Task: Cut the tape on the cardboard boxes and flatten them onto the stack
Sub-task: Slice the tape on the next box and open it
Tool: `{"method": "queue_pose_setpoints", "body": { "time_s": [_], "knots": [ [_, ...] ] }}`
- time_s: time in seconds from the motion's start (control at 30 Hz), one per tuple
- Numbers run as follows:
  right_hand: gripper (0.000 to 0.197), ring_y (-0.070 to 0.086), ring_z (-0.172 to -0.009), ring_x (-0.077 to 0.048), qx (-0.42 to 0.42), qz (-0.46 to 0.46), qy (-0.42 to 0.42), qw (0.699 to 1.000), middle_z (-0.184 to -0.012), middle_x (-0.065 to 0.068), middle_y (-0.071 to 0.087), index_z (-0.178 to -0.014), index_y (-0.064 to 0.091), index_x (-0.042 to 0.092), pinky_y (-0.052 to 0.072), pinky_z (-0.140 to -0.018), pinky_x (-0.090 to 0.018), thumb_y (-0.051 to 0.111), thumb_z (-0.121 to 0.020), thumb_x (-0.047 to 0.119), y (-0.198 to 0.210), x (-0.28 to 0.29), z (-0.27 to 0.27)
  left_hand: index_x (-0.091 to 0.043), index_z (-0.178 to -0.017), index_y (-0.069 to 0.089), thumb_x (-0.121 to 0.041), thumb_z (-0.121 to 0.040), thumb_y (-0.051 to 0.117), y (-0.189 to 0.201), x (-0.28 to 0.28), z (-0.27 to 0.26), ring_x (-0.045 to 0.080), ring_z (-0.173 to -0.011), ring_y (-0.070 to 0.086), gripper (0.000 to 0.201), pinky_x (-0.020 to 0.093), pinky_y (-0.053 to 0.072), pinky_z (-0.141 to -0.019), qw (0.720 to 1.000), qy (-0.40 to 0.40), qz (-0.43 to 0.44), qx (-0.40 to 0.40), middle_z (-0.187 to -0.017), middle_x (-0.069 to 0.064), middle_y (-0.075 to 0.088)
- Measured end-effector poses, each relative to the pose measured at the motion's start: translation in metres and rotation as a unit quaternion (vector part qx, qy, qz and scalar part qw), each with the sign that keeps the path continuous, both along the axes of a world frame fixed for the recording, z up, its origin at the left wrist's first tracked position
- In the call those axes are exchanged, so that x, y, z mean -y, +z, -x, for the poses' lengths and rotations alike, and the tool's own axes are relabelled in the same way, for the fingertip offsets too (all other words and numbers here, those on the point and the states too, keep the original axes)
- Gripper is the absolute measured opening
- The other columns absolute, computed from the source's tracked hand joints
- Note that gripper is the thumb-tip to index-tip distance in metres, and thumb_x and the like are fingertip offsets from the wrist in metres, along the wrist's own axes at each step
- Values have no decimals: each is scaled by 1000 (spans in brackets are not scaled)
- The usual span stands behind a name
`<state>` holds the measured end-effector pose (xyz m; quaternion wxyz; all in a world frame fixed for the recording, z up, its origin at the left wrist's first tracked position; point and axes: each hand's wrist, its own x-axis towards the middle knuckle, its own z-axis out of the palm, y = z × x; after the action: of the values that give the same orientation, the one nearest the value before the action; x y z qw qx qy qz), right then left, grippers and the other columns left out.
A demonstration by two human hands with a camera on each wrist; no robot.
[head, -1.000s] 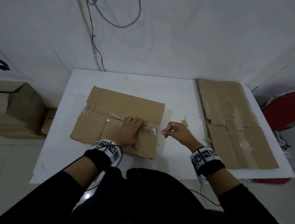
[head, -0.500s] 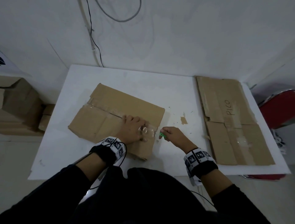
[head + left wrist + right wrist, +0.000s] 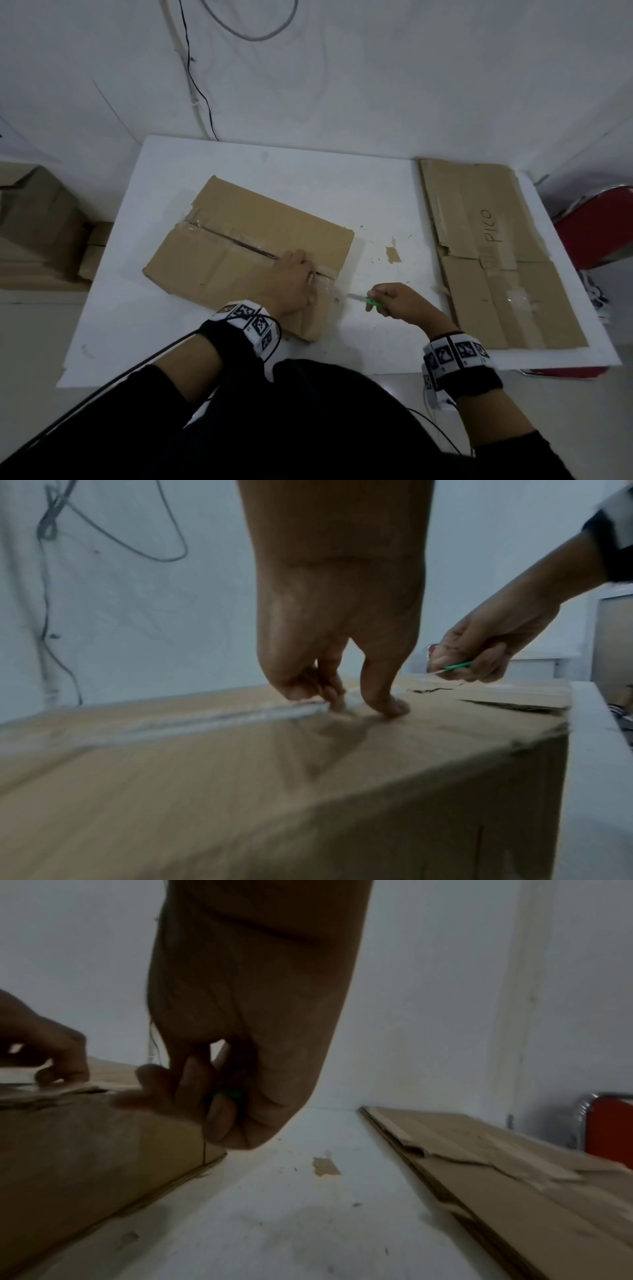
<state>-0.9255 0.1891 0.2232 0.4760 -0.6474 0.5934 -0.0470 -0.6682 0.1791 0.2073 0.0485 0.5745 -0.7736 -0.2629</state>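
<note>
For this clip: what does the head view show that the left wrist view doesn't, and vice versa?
Only the head view shows the flattened brown cardboard stack marked "PICO" at the white table's right side, the torn brown tape scrap, and more boxes on the floor at left. Only the left wrist view shows the left hand's fingertips pressing beside the clear tape seam. Both show the brown cardboard box, the left hand on it, and the right hand gripping the green-handled cutter.

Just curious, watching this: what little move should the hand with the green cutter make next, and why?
Probably draw the green-handled cutter down the taped right end of the brown cardboard box: the right hand holds it just off that end, and the left hand presses the top.
</note>
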Motion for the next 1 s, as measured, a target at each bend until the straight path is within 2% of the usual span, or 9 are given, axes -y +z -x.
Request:
{"method": "queue_pose_setpoints", "body": {
  "time_s": [0.03,0.1,0.17,0.23,0.33,0.47,0.63,0.8,1.0],
  "knots": [
    [39,42,-49,-8,21,10,-48,999,-57,5,52,-78,68,16,34,-51,-18,43,-105,25,-3,-1,4,-10,-118,55,-30,-81,70,-1,0,3,26,-114,39,44,36,37,-99,999,5,-35,-15,-123,8,40],
    [37,43,-54,-13,44,49,-126,990,-64,0,55,-85,68,12,36,-53,-20,40,-106,25,-7,-4,6,-8,-121,53,-36,-78,67,-2,-2,7,27,-114,40,53,35,37,-100,995,26,-78,-56,-122,10,38],
    [34,48,-59,-14,60,68,-159,983,-76,-2,63,-88,67,11,40,-59,-22,41,-106,26,-9,-8,1,-10,-129,52,-44,-73,70,-7,-8,9,22,-113,39,68,26,32,-99,985,70,-89,-128,-122,10,37],
    [27,52,-65,-13,83,58,-175,979,-86,2,66,-90,64,11,43,-65,-23,47,-103,27,-12,-14,-7,-10,-140,44,-38,-77,76,-15,-16,12,19,-114,33,75,19,25,-96,981,79,-67,-164,-125,11,35],
    [12,56,-76,-9,101,62,-177,977,-84,5,61,-91,62,18,42,-68,-18,59,-97,28,-20,-24,-18,-14,-148,33,-26,-83,73,-26,-26,15,26,-121,32,78,18,23,-97,982,79,-44,-165,-129,13,32],
    [8,57,-79,-7,108,111,-198,968,-86,1,61,-92,62,20,42,-69,-7,63,-95,28,-19,-28,-30,-21,-151,26,-21,-84,72,-30,-27,15,27,-122,33,81,19,24,-99,981,78,-38,-176,-128,13,32],
    [12,57,-84,-2,93,159,-182,966,-90,3,62,-91,58,18,41,-71,-5,64,-95,28,-20,-18,-39,-24,-152,18,-20,-84,71,-35,-26,12,29,-135,31,86,28,24,-110,983,47,-32,-177,-153,5,25],
    [18,60,-90,2,80,178,-194,962,-94,5,66,-84,52,18,42,-72,-3,61,-96,27,-30,-19,-44,-28,-153,9,-31,-92,61,-29,-25,13,24,-110,36,81,28,31,-95,992,28,-35,-120,-155,-11,31],
    [19,59,-89,2,83,208,-190,956,-90,3,63,-87,51,12,44,-72,-6,60,-98,25,-35,-10,-54,-27,-153,4,-32,-94,57,-24,-25,15,24,-110,36,80,27,29,-95,992,26,-52,-115,-154,-12,31]
  ]
}}
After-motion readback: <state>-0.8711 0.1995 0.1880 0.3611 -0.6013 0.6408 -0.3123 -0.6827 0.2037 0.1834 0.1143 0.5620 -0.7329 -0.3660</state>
